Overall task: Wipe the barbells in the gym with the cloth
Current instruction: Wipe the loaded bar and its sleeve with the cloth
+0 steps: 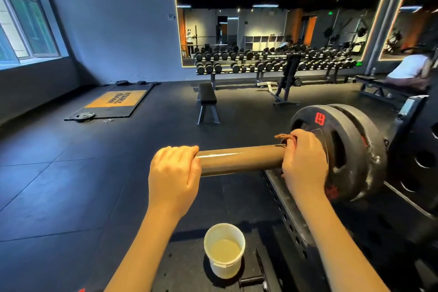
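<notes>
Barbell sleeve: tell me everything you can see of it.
The barbell sleeve is a smooth, brownish tube, metal by its look, with a glossy streak along it. It lies about level. The left hand grips its free end; the right hand holds a reddish cloth round it, hard against the black plates loaded on it.

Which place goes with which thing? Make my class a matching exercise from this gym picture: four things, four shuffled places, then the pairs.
Things
1. cloth
2. white tub
3. left hand
4. flat bench

Places
A. on the floor before the dumbbell rack
B. gripping the free end of the barbell sleeve
C. under the right hand, by the weight plate
D. low down, beneath the sleeve

Pairs: 1-C, 2-D, 3-B, 4-A
</notes>
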Tool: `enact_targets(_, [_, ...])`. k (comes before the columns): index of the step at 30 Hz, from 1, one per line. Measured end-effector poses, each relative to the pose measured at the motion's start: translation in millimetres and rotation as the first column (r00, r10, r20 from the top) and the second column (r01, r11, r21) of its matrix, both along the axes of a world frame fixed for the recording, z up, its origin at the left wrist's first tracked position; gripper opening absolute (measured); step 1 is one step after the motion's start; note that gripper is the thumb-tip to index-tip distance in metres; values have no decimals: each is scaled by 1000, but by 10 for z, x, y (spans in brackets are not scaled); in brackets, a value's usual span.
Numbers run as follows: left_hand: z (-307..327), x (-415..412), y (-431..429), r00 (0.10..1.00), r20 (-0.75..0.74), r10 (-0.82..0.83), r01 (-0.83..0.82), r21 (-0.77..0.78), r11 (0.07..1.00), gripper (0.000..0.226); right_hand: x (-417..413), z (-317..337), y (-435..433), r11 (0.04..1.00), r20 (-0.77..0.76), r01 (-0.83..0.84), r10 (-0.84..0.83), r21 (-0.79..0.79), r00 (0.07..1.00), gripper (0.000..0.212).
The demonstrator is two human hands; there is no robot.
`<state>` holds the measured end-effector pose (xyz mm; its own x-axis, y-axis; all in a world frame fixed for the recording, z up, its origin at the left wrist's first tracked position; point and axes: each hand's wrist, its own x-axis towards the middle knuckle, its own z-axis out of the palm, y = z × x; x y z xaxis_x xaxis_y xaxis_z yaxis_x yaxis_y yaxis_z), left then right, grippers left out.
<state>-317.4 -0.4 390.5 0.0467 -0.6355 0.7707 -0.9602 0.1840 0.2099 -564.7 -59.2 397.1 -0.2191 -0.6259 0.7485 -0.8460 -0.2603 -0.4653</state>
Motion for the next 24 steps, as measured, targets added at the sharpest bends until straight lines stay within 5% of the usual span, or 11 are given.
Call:
enact_targets(2, [-1, -6, -4, 1000, 3, 2, -2, -13, 1000, 53, 360, -98, 97, 997, 75, -26, 31, -70, 997, 31])
enact_targets(7, [-10, 39, -3, 998, 52, -22, 23, -20, 1000, 69, 480, -197, 171, 917, -239, -389, 361, -83, 901, 31])
enact_targets(9, [-10, 47, 1, 998, 61, -29, 30, -22, 999, 70, 187, -112, 84, 953, -273, -297, 270, -63, 923, 33])
enact_targets(14, [2, 19, 1, 998, 57, -19, 20, -18, 1000, 72, 149, -108, 42, 999, 16, 28, -28, -31, 999, 36])
enact_targets(17, [24, 18, 19, 997, 67, -23, 23, 9, 1000, 70, 683, -160, 199, 987, -88, -140, 133, -82, 987, 36])
enact_targets(20, [39, 45, 34, 994, 92, -64, 60, 50, 997, 59, 724, -77, 280, 916, -309, -398, 364, -53, 879, 34])
enact_targets(24, [87, 159, 127, 992, -24, -122, 124, 106, 987, 59, 260, 102, 119, 939, -198, -343, 342, 29, 919, 36])
